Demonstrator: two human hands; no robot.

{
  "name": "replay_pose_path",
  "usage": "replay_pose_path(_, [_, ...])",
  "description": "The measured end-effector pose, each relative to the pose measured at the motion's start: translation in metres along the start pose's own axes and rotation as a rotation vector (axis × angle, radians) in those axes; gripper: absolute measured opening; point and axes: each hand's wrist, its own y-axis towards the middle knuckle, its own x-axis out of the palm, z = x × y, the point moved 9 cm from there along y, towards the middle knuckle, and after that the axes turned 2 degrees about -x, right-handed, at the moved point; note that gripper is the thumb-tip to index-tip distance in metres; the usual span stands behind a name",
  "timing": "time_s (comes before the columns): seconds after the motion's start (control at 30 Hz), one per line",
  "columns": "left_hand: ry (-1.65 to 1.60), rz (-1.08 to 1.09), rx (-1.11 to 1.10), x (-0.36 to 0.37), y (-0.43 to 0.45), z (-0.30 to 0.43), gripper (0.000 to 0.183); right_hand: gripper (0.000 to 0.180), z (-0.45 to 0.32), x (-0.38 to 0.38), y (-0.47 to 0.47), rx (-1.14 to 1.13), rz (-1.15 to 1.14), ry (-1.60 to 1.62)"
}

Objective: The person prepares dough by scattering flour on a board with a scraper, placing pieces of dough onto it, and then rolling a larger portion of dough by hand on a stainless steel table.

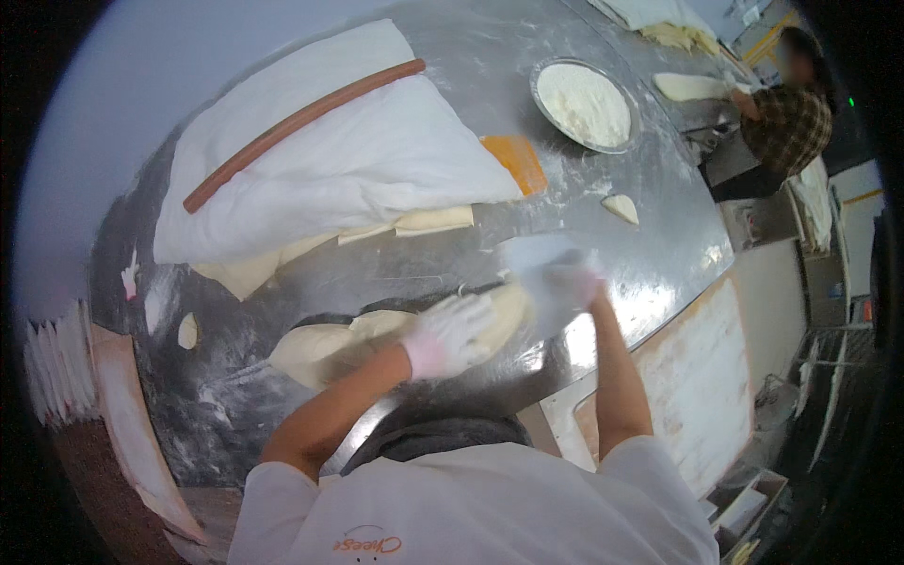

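My left hand [452, 335], in a white glove with a pink cuff, lies over a long piece of dough [314, 349], fingers stretched across its top. The dough's right end [507, 314] shows beyond my fingertips. My right hand [578, 279], also gloved, is blurred by motion just right of that end. It grips a broad, flat, pale sheet or blade [538, 256]; the blur hides exactly what it is. The lower edge of this flat thing is close to the dough, and I cannot tell whether they touch.
White cloth [339, 169] partly covers dough sheets [434, 220]; a wooden rolling pin [304, 131] lies on it. Beyond are an orange scraper [519, 164], a metal bowl of flour [585, 106] and a dough scrap [621, 209]. Another person [787, 127] handles dough at the far right.
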Motion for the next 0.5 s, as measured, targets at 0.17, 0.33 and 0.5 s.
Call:
replay_pose_path(0.17, [-0.104, 0.064, 0.156, -0.014, -0.044, 0.048, 0.049, 0.032, -0.144, 0.017, 0.023, -0.085, -0.389, 0.009])
replay_pose_path(0.33, [-0.040, 0.355, -0.315, -0.073, -0.100, -0.035, 0.036, 0.032, -0.084, 0.029, 0.069, -0.011, -0.333, 0.383])
replay_pose_path(0.5, [0.166, 0.289, -0.548, -0.071, -0.222, -0.087, 0.044, 0.031, -0.250, 0.118, 0.042, -0.317, -0.422, -0.085])
